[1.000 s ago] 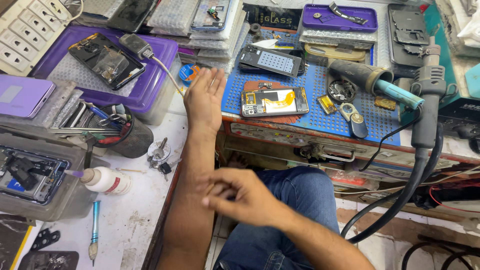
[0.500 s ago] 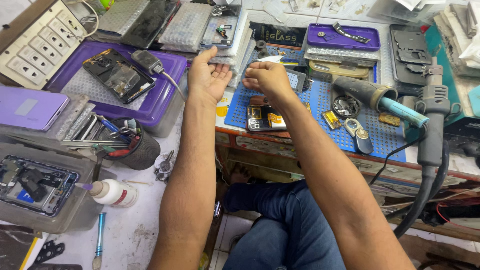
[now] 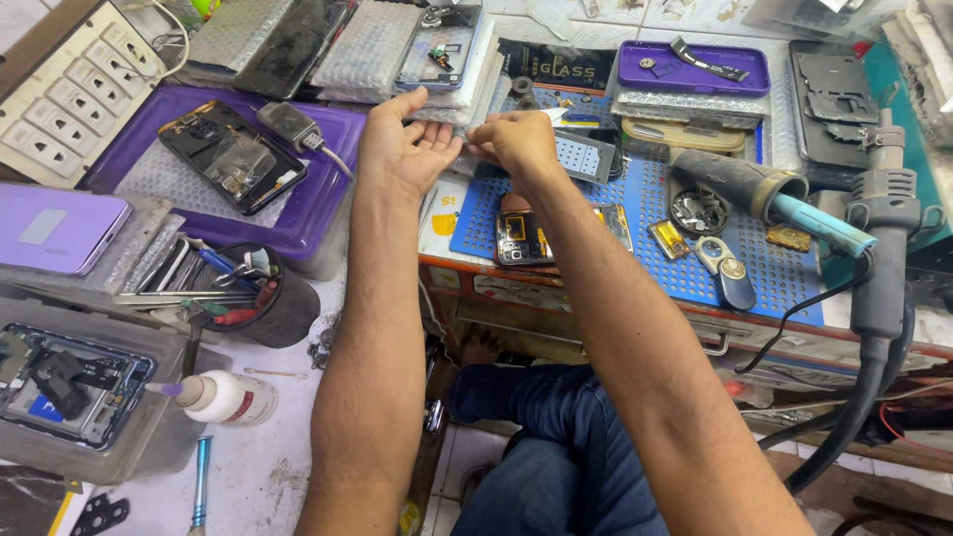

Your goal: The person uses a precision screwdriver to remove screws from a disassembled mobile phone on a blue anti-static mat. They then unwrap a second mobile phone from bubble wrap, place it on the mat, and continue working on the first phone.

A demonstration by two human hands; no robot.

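My left hand [image 3: 402, 149] is raised over the bench edge, palm open and fingers spread, holding nothing. My right hand [image 3: 516, 144] is right beside it, fingertips pinched together at the edge of the left palm; I cannot make out anything tiny between them. Just right of the right hand lies a dotted phone panel [image 3: 588, 157]. Below my right wrist an opened phone [image 3: 521, 238] lies on the blue perforated mat [image 3: 695, 268].
A purple tray [image 3: 328, 213] at left holds a dismantled phone [image 3: 233, 159]. A dark cup of tools [image 3: 273, 298], a white squeeze bottle [image 3: 223, 397] and a power strip [image 3: 74, 84] stand at left. A hot-air handle [image 3: 879, 248] and a dark-nozzled teal tool [image 3: 764, 194] lie at right.
My right hand rose from my lap to the opened phone on the mat, then moved up beside the left palm. My left hand turned palm up and shifted slightly back.
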